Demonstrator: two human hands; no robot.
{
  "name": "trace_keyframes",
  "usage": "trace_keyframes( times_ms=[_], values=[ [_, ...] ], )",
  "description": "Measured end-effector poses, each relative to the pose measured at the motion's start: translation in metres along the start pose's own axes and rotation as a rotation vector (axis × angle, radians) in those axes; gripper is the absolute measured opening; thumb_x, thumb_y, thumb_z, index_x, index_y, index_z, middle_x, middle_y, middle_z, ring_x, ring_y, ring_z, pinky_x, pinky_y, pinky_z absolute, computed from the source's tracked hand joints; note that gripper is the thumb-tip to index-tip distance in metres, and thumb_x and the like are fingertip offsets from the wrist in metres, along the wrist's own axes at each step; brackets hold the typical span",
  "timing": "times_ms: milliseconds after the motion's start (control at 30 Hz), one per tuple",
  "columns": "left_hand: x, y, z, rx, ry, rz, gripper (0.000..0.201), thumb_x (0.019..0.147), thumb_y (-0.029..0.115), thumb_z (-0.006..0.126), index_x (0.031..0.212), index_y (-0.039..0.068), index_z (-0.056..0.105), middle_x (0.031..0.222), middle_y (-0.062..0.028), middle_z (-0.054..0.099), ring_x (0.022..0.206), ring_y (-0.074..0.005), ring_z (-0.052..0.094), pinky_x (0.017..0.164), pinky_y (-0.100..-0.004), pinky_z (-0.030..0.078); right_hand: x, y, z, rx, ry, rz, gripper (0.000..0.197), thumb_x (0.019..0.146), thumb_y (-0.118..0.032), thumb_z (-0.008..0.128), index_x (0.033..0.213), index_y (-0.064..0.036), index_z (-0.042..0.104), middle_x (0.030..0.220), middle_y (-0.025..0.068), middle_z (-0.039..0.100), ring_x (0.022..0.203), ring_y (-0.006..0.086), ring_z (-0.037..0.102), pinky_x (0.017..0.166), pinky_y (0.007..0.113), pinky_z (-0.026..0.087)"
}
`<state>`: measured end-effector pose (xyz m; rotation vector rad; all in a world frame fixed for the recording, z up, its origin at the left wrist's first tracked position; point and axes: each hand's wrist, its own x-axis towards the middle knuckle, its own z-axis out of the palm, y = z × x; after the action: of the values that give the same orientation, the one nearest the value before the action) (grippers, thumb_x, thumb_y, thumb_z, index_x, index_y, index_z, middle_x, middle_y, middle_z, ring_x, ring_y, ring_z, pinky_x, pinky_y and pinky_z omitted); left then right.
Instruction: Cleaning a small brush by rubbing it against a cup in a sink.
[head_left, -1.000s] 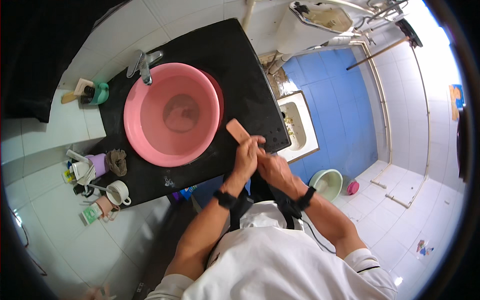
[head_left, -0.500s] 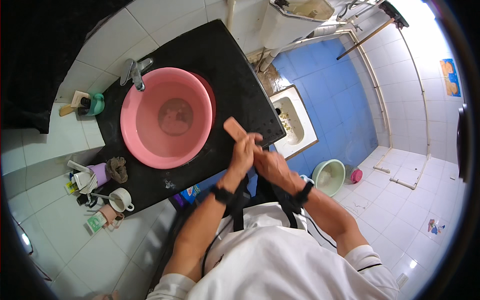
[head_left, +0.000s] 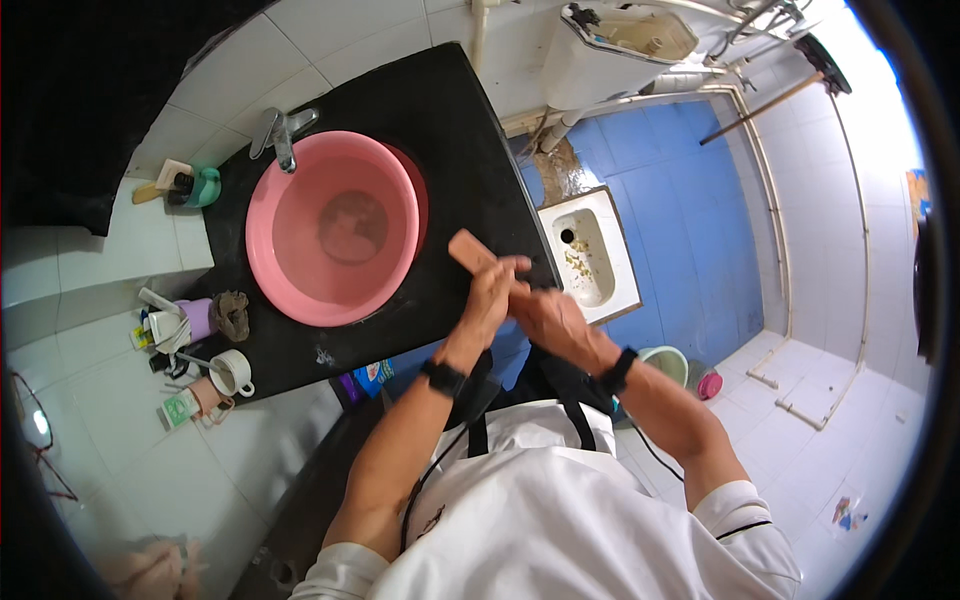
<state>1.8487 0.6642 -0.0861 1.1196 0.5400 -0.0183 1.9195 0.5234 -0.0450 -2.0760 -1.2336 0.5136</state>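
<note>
A flat, oblong, orange-brown thing with rounded corners [head_left: 468, 249] sticks out from my left hand [head_left: 487, 302], over the right part of the black counter. My left fingers are wrapped round its lower part, with one fingertip pointing right. Close against that hand is my right hand [head_left: 553, 325], blurred by motion. Its fingers are partly hidden, so what they hold does not show. Left of both hands, a large pink basin [head_left: 262, 262] of water stands on the counter, with a round dark patch visible through the water.
A chrome tap [head_left: 284, 148] reaches over the basin's rim. The black counter [head_left: 455, 130] ends to the right, above a white squat toilet [head_left: 600, 245]. Cups, including a white mug [head_left: 231, 373], cluster at the left wall. A pale green bucket [head_left: 665, 363] stands right of my arm.
My view has turned slightly, so the surroundings sit differently in the picture. Both hands stay together at the oblong thing, and my right hand is still blurred.
</note>
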Motion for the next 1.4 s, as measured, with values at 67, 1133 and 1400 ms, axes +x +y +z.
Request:
trace_keyframes(
  times_ms=[67, 1133, 1400],
  values=[
    [-0.034, 0.001, 0.002, 0.023, -0.071, -0.174, 0.035, 0.110, 0.029, 0.046, 0.135, 0.012, 0.062, 0.107, -0.0026, 0.068, 0.094, -0.0129, 0.066, 0.074, -0.0264, 0.058, -0.028, -0.006, -0.009, -0.008, -0.170, 0.014, 0.019, 0.089, -0.015, 0.065, 0.108, -0.0144, 0.067, 0.072, 0.0141, 0.068, 0.063, 0.0333, 0.070, 0.054, 0.043, 0.054],
    [-0.076, -0.016, 0.102, 1.175, 0.309, 0.278, 0.082, 0.093, 0.015, 0.063, 0.161, -0.002, 0.020, 0.169, -0.0211, 0.015, 0.157, -0.0407, 0.014, 0.124, -0.0568, 0.021, -0.043, 0.068, -0.064, -0.073, -0.229, -0.197, 0.064, 0.095, -0.015, 0.062, 0.155, -0.0142, 0.041, 0.064, 0.0205, 0.065, 0.051, 0.0343, 0.066, 0.047, 0.045, 0.052],
    [-0.002, 0.026, 0.062, 1.379, 0.279, 0.485, 0.072, 0.098, 0.025, 0.056, 0.156, -0.007, 0.029, 0.167, -0.0213, 0.022, 0.156, -0.0357, 0.018, 0.124, -0.0547, 0.022, 0.013, 0.058, -0.070, -0.202, -0.032, -0.118, 0.051, 0.097, -0.020, 0.060, 0.148, -0.0230, 0.051, 0.065, 0.0213, 0.064, 0.055, 0.0370, 0.066, 0.049, 0.046, 0.052]
  ],
)
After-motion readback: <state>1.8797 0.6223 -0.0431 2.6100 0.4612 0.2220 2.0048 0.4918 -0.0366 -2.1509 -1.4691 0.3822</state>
